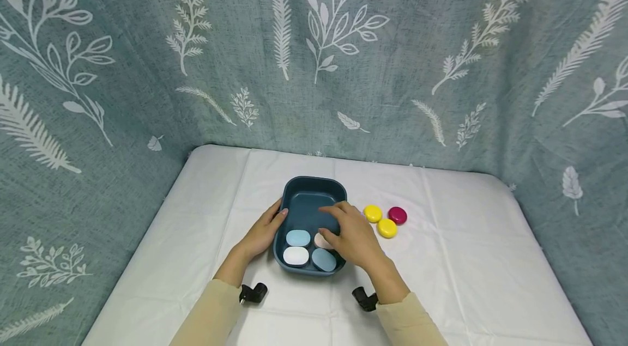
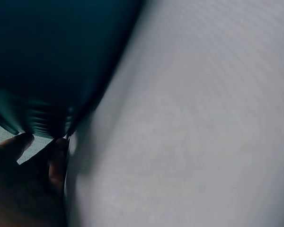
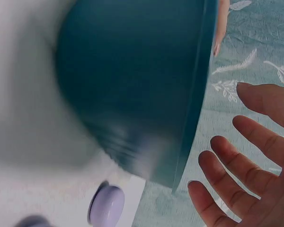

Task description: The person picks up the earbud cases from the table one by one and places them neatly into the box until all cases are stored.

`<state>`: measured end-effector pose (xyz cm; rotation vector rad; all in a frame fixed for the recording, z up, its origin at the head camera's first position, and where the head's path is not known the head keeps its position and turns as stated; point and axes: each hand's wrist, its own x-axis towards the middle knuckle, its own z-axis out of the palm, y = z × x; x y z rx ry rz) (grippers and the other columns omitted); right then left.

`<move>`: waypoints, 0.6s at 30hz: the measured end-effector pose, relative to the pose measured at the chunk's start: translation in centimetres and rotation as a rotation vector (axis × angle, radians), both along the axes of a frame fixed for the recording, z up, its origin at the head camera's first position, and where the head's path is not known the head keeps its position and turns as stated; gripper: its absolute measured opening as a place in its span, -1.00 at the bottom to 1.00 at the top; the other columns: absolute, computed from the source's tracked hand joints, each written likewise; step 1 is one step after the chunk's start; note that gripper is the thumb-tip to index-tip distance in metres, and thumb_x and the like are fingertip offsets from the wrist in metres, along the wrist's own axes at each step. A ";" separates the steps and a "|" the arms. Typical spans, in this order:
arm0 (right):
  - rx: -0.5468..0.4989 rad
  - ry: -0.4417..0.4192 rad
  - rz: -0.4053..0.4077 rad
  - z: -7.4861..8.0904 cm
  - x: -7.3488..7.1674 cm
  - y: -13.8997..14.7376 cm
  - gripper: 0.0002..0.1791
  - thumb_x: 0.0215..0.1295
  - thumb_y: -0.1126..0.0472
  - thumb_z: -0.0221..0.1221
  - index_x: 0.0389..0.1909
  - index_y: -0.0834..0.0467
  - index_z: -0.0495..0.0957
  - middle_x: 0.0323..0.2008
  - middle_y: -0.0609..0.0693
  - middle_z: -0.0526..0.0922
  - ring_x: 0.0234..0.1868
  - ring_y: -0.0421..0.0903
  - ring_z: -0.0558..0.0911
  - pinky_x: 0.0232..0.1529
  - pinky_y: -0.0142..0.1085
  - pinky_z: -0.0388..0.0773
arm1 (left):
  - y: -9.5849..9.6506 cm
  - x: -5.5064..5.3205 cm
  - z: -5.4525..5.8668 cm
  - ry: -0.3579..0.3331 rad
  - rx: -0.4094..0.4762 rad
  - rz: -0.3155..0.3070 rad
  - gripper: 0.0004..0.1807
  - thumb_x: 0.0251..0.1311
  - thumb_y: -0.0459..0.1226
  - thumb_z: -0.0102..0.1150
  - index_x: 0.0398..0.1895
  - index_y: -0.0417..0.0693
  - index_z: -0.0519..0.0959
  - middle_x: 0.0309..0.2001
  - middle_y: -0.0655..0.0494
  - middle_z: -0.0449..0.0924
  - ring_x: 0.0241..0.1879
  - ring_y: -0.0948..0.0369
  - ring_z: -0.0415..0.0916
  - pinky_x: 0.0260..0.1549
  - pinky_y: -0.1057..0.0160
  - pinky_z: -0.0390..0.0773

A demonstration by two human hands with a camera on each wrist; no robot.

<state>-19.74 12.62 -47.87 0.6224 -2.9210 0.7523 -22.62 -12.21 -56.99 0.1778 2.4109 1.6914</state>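
Beneath the right hand, fingers spread, the tray, left hand against it, points lengthwise forward.

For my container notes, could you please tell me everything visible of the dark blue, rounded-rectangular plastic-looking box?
The dark blue, rounded-rectangular box is open-topped and looks like smooth plastic, with ribs outside near a corner. It stands upright on the white cloth-covered table. Its near half holds a light blue oval piece, a white oval piece, a grey-blue oval piece and a partly hidden pale pink piece. The left hand touches its left side; the right hand reaches over its right rim, fingers spread.
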 end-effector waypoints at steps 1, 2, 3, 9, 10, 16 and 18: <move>0.001 0.005 -0.006 0.0 0.1 0.2 -0.49 0.18 -0.04 0.33 0.19 -0.13 0.52 0.05 -0.10 0.53 0.05 -0.09 0.52 0.06 -0.16 0.54 | 0.0 0.0 -0.1 -0.003 -0.002 0.005 -0.34 0.37 0.28 -0.26 0.50 0.46 0.02 0.52 0.26 0.04 0.52 0.15 -0.07 0.46 -0.12 -0.05; -0.001 0.009 -0.012 0.0 0.1 0.5 -0.48 0.18 -0.04 0.33 0.19 -0.14 0.52 0.05 -0.10 0.53 0.05 -0.10 0.52 0.07 -0.16 0.54 | 0.0 0.0 -0.1 -0.004 -0.003 0.008 -0.33 0.36 0.29 -0.26 0.50 0.47 0.02 0.52 0.26 0.04 0.52 0.14 -0.07 0.46 -0.12 -0.06; -0.001 0.013 -0.019 0.0 0.2 0.7 -0.48 0.18 -0.03 0.33 0.19 -0.13 0.52 0.04 -0.10 0.53 0.05 -0.10 0.52 0.07 -0.16 0.54 | -0.1 -0.1 -0.2 -0.006 -0.004 0.007 -0.33 0.35 0.29 -0.26 0.49 0.47 0.02 0.52 0.27 0.03 0.53 0.15 -0.08 0.46 -0.12 -0.06; -0.020 0.008 -0.052 -0.3 0.4 2.3 -0.45 0.20 -0.04 0.31 0.23 -0.11 0.49 0.06 -0.09 0.52 -0.03 -0.09 0.54 -0.06 -0.20 0.56 | -0.1 -0.2 -0.3 -0.007 -0.002 0.002 -0.34 0.37 0.28 -0.26 0.49 0.48 0.01 0.52 0.29 0.02 0.53 0.18 -0.09 0.47 -0.10 -0.06; -0.021 0.008 -0.059 -0.3 0.5 2.6 -0.45 0.20 -0.04 0.31 0.23 -0.11 0.48 0.07 -0.09 0.52 -0.04 -0.09 0.55 -0.07 -0.19 0.57 | -0.1 -0.2 -0.3 -0.008 -0.002 0.003 -0.34 0.37 0.27 -0.25 0.49 0.48 0.01 0.52 0.29 0.02 0.52 0.18 -0.09 0.47 -0.10 -0.05; -0.020 0.015 -0.083 -0.5 0.5 4.0 -0.43 0.20 -0.05 0.30 0.24 -0.09 0.47 0.09 -0.09 0.52 0.06 -0.09 0.53 0.00 -0.12 0.57 | -0.1 -0.2 -0.2 0.003 -0.010 0.009 -0.37 0.40 0.23 -0.25 0.50 0.46 0.01 0.51 0.27 0.04 0.52 0.17 -0.07 0.46 -0.09 -0.04; -0.017 0.025 -0.082 -0.6 0.4 4.4 -0.43 0.19 -0.03 0.31 0.24 -0.07 0.48 0.08 -0.08 0.53 0.07 -0.08 0.53 0.00 -0.11 0.57 | 0.0 0.0 0.3 0.002 -0.007 0.005 -0.37 0.43 0.19 -0.25 0.51 0.40 0.01 0.52 0.23 0.03 0.53 0.14 -0.08 0.46 -0.11 -0.05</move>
